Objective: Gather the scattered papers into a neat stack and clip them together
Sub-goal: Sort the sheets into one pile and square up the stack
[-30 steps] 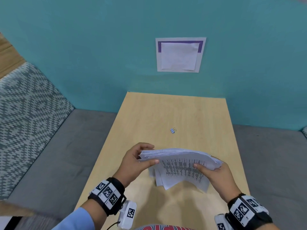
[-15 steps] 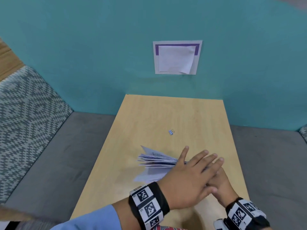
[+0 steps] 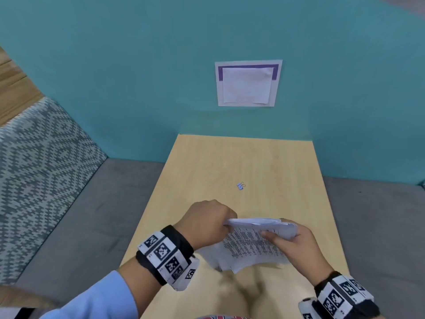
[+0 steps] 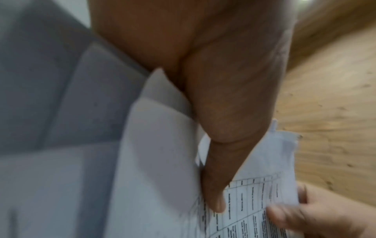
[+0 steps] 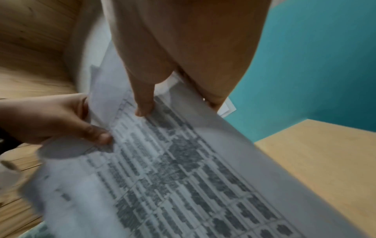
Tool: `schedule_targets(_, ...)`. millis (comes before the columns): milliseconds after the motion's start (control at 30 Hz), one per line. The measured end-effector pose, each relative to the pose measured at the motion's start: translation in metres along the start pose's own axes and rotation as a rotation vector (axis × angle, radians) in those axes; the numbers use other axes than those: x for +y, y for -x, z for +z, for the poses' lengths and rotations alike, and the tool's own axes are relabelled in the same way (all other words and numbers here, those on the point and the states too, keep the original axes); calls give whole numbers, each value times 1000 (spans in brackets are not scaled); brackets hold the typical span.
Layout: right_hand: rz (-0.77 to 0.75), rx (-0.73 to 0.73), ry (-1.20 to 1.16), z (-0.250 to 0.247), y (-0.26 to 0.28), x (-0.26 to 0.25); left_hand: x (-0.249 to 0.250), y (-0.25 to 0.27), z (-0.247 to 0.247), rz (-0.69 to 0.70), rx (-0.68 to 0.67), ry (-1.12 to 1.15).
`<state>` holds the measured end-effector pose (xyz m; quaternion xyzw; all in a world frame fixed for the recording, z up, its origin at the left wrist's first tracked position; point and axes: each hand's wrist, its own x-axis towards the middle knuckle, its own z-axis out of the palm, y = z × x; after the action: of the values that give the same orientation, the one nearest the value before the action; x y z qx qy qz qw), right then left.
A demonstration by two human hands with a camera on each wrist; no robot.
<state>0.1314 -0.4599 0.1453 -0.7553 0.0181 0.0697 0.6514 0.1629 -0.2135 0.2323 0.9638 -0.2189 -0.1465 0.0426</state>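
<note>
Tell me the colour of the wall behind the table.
Teal, a blue-green wall; the head view shows it best.

L. hand (image 3: 204,223) and r. hand (image 3: 293,244) raised side by side, both wrists banded w/ marker cuffs. Each hand's fingers curl round one end of the paper stack (image 3: 250,246), thumbs on its printed face; forearms converge from below.

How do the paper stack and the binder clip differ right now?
The paper stack is held off the table by both the left hand and right hand; the clip lies untouched on the table beyond them. The stack is large, white and printed; the clip is tiny. The clip is not yet on the stack.
</note>
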Motion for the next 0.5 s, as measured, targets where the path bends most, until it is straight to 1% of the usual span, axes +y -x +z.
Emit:
schedule_targets(67, 20, 11, 119, -13, -5, 7, -14, 6, -5, -34, 28, 142)
schedule_targets(100, 61, 25, 197, -23, -5, 13, -24, 10, -7, -62, 54, 245)
schedule_targets(133, 131, 66, 248, -34, -5, 20, -34, 15, -8, -94, 81, 360)
schedule_targets(167, 215, 103, 244, -44, -4, 25, -46, 19, -7, -129, 110, 484)
schedule_targets(200, 297, 118, 193, -51, -1, 28, -56, 23, -7, -166, 142, 611)
schedule_targets(233, 355, 97, 94, -56, 1, 30, -63, 27, -6, -196, 169, 742)
schedule_targets(300, 408, -22, -191, -61, 3, 34, -71, 35, -4, -234, 194, 998)
schedule_targets(367, 351, -91, -418, -56, 3, 22, -74, 39, 3, -238, 204, 1179)
schedule_targets(400, 303, -88, -464, -54, 2, 13, -72, 41, 6, -226, 227, 1228)
schedule_targets(433, 248, -60, -456, -53, 0, 3, -72, 41, 11, -216, 258, 1254)
schedule_targets(500, 129, 32, -320, -56, -4, -12, -73, 39, 22, -236, 330, 1321)
